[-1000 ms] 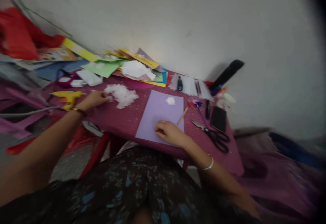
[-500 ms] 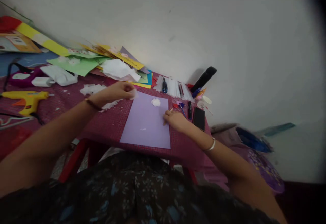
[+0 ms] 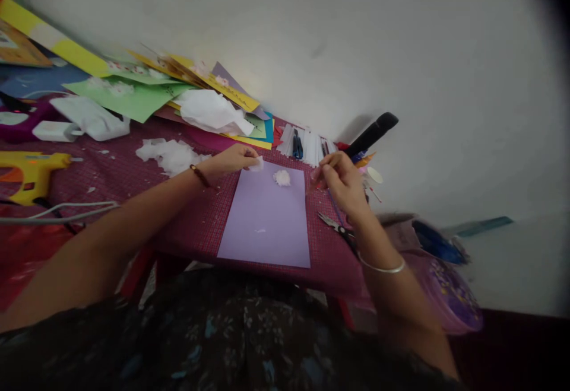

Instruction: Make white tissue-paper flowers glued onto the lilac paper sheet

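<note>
A purple sheet [image 3: 267, 219] lies on the table, with a small white ruffled flower [image 3: 282, 178] near its top edge and a tiny white scrap lower down. My left hand [image 3: 238, 159] pinches a small piece of white tissue [image 3: 257, 164] over the sheet's upper left corner. Raised beside the sheet's upper right edge, my right hand [image 3: 341, 180] has its fingers bent; blur hides whether anything is between them. Pliers [image 3: 337, 225] lie just below my right hand, partly behind the wrist.
White tissue pieces [image 3: 167, 155] lie left of the sheet. A yellow glue gun [image 3: 33, 171] and its cable are at the far left. Coloured cards [image 3: 133, 97], crumpled white paper [image 3: 211, 111] and white sticks [image 3: 312, 146] line the back. A black cylindrical object [image 3: 371, 134] leans by the wall.
My right hand has lifted off the sheet and moved right and up, and the pliers now show below it. My left hand has shifted right with the tissue. The camera view has shifted slightly.
</note>
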{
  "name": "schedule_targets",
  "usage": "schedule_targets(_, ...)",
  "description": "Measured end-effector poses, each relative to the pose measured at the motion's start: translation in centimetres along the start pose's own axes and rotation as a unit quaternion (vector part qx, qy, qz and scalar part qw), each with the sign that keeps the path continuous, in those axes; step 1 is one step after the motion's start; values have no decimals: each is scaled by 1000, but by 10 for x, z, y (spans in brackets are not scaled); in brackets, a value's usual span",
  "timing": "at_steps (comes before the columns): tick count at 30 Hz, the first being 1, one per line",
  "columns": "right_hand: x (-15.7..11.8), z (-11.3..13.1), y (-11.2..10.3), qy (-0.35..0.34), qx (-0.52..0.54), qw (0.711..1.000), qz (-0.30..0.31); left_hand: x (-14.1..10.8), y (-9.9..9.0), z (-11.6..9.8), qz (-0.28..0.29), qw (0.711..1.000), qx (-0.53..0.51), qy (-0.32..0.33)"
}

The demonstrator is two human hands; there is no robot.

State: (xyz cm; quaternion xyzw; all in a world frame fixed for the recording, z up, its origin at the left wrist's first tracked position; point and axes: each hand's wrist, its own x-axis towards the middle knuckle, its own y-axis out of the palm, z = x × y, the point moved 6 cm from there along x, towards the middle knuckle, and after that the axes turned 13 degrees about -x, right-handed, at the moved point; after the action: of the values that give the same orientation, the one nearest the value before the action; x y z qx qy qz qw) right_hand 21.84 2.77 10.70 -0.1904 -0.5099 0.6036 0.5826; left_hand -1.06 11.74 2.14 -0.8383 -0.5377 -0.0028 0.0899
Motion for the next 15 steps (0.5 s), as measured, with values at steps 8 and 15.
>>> schedule_targets(8, -12, -19, 89, 133, 188, 969, -89, -5, 3, 25, -97, 983, -153, -30)
schedule_targets(15, -41, -27, 122, 111, 123, 986, 3, -17, -4, 50, -198, 955, -219, -40)
